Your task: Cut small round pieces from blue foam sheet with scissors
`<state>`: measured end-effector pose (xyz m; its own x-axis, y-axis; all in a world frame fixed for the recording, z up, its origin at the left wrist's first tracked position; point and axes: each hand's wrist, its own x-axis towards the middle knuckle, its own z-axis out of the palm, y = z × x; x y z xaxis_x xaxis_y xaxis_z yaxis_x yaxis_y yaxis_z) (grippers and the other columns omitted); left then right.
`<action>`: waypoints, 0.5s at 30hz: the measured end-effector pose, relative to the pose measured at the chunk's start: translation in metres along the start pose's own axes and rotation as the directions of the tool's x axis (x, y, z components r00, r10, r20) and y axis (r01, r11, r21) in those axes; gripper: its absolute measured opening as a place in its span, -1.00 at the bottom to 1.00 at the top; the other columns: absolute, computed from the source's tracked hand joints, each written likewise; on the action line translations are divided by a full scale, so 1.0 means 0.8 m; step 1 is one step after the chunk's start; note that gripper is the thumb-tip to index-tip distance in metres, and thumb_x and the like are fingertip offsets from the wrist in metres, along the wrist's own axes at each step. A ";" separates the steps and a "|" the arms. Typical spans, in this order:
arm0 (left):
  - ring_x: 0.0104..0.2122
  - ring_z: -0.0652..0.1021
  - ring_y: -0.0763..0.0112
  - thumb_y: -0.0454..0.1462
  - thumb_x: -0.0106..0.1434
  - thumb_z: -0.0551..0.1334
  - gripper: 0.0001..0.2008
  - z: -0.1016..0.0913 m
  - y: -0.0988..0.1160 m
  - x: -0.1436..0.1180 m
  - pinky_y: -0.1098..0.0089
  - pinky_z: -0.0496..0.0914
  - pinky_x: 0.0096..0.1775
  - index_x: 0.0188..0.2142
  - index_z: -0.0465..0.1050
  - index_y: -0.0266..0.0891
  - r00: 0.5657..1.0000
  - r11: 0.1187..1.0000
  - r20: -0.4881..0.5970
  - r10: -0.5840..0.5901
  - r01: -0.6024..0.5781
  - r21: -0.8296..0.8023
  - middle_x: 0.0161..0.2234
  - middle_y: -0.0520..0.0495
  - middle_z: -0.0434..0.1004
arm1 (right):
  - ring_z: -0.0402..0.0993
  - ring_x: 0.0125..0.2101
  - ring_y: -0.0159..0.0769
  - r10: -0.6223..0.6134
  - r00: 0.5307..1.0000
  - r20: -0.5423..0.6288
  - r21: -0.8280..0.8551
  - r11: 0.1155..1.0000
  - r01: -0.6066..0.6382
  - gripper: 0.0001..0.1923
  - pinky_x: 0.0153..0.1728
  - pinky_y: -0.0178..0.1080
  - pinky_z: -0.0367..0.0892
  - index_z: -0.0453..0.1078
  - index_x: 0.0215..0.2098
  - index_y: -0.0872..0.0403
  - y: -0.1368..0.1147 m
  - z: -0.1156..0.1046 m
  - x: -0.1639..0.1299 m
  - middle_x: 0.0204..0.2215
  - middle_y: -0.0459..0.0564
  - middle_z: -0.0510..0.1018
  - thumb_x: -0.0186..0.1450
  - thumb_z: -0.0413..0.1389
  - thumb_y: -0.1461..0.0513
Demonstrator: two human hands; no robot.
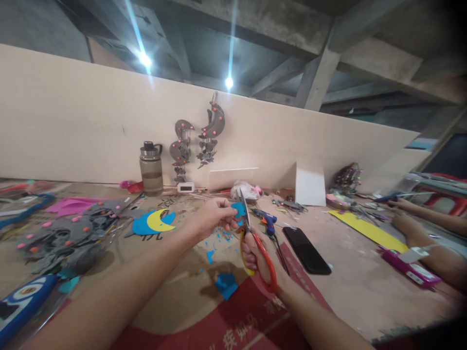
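Pinching a small blue foam piece (239, 210) at frame centre, your left hand (213, 216) has its fingers closed tight on it. Your right hand (251, 250), at 5 o'clock of the piece, grips red-handled scissors (260, 253), blades up against its edge. Risk: fingertips sit close to the blades; a slip could nick them. Blue scraps (226, 284) litter the worktop (350, 287); a phone (306, 250) lies at 3 o'clock.

Two bare forearms (no sleeves), left hand (213, 216), right hand (255, 255)
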<state>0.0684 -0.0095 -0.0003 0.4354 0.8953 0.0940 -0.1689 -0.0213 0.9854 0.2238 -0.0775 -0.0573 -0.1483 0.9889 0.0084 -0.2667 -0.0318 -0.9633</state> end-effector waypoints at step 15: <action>-0.65 0.33 0.65 -0.28 0.00 0.33 -0.81 -0.009 0.009 0.001 0.57 0.19 -0.57 -0.49 0.31 -0.27 0.979 0.992 -0.161 0.128 -0.128 0.012 -0.64 0.14 0.33 | 0.01 -0.66 -0.51 -0.054 0.998 0.019 -0.007 0.999 0.054 -0.41 -0.65 -0.39 -0.02 0.09 -0.36 -0.01 -0.004 -0.005 0.004 -0.61 -0.27 0.13 0.06 0.26 -0.20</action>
<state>0.0612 -0.0057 0.0058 0.2623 0.9450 0.1956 -0.2128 -0.1410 0.9669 0.2278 -0.0737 -0.0549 -0.1520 0.9862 0.0654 -0.2673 0.0227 -0.9634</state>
